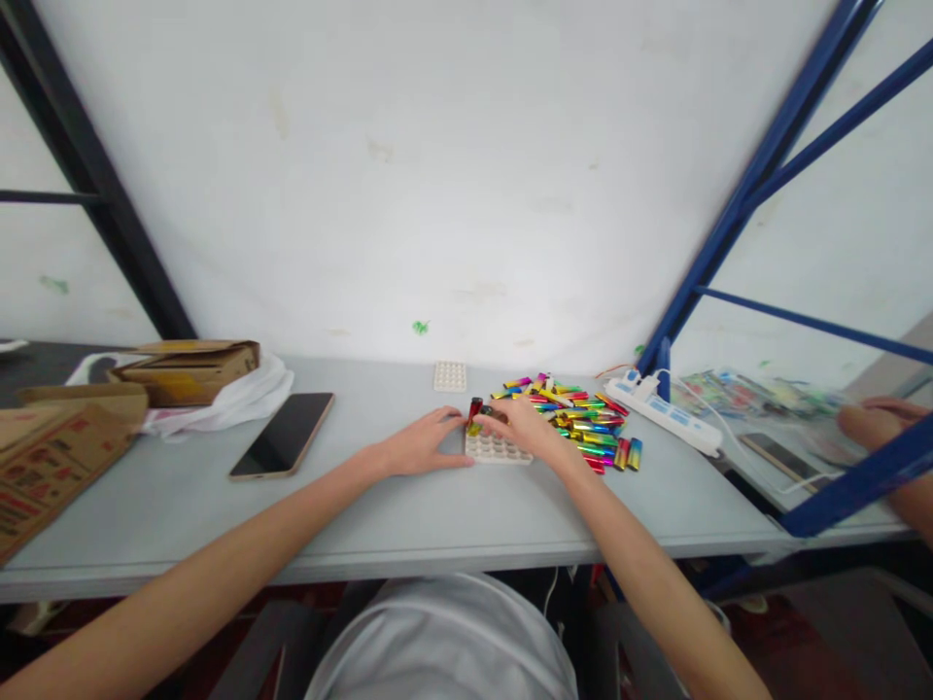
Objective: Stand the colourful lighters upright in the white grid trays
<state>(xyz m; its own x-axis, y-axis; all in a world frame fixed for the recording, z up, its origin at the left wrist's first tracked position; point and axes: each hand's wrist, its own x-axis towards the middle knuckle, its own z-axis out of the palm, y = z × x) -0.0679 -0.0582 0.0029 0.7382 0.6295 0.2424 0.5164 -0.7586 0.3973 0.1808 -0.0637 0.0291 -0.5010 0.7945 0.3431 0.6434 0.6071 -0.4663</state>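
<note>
A whitish tray with rows of round holes (502, 453) lies on the grey table in front of me. My left hand (423, 442) rests at its left edge, thumb and fingers apart, with the thumb by the tray's near corner. Upright at the tray's far left corner stands a small shiny piece with a dark red top (475, 406), like a lighter. My right hand (523, 428) reaches over the tray, its fingers drawn together beside that piece; what they pinch is mostly hidden. Just right of this hand spreads a pile of shiny multicoloured lighter-like tubes (594, 428).
A second holed tray (450, 376) lies near the wall. On the left are a phone (283, 436), cardboard boxes (190, 374) and a white plastic bag (266, 389). A power strip (663, 416) and blue frame (718, 262) stand right, with another person's hand (875, 428) beyond.
</note>
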